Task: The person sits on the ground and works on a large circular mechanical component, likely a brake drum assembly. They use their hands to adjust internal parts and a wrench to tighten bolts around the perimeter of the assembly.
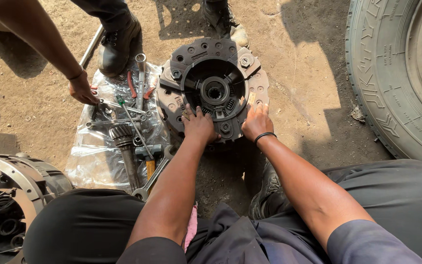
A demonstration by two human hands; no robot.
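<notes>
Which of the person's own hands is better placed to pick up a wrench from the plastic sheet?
Probably the left hand: it rests on the clutch assembly's near edge, on the side beside the plastic sheet of wrenches. The right hand is farther away.

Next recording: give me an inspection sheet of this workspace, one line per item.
Surface: dirt ground, sunlit with shadows.
Job's things: round clutch assembly lying flat on the ground.
Clutter: plastic sheet carrying wrenches, a splined shaft and pliers.
Hands: left hand and right hand both rest on the assembly's near rim.
Cables: nothing seen.
Surroundings: large tyre at right; another person's hand reaching among the tools, boots beyond.
</notes>
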